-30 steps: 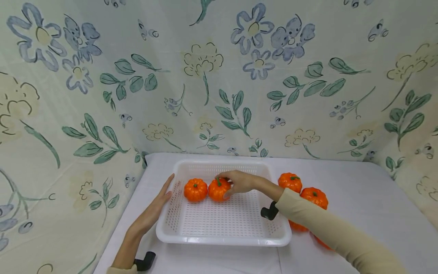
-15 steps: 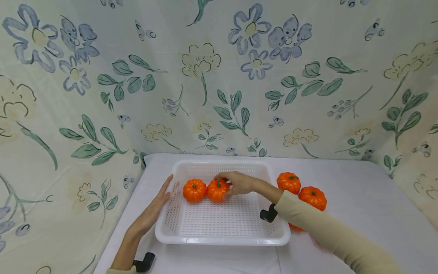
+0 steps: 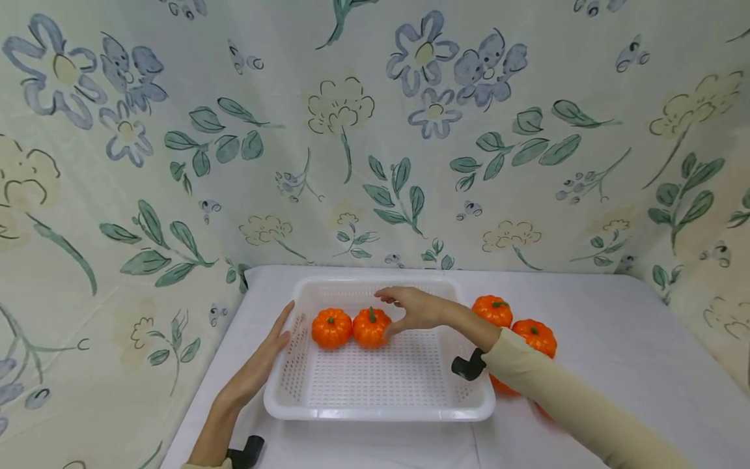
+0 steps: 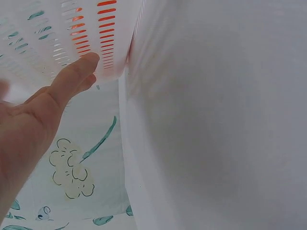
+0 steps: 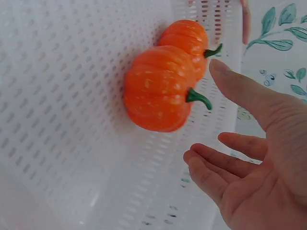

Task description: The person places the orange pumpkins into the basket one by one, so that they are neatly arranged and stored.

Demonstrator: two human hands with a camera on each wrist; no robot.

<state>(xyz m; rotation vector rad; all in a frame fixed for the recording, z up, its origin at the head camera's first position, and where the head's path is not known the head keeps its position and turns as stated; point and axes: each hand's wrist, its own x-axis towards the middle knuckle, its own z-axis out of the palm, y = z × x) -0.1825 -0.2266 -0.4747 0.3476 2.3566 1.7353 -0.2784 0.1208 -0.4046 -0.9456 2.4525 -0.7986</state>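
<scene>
Two orange toy pumpkins with green stems, the left pumpkin [image 3: 331, 329] and the right pumpkin [image 3: 370, 331], sit side by side in a white perforated plastic basket [image 3: 379, 413]. Just above and right of the right pumpkin is my right hand [image 3: 417, 309], its thumb and fingers spread apart. In the right wrist view nothing lies between those fingers, and a gap shows between the hand and the nearer pumpkin [image 5: 158, 91]. My left hand [image 3: 258, 366] rests with straight fingers against the outside of the basket's left wall; its fingertips touch the slotted wall [image 4: 106, 36].
More orange pumpkins lie on the white tabletop right of the basket, among them a back one [image 3: 491, 311] and one beside it [image 3: 536, 337]; my right sleeve [image 3: 562, 384] partly covers others. A floral curtain [image 3: 375, 130] hangs behind the table.
My right hand has let go of the right pumpkin and lifted slightly up and to the right, fingers spreading. The pumpkin stays in the basket. My left hand keeps its place on the wall.
</scene>
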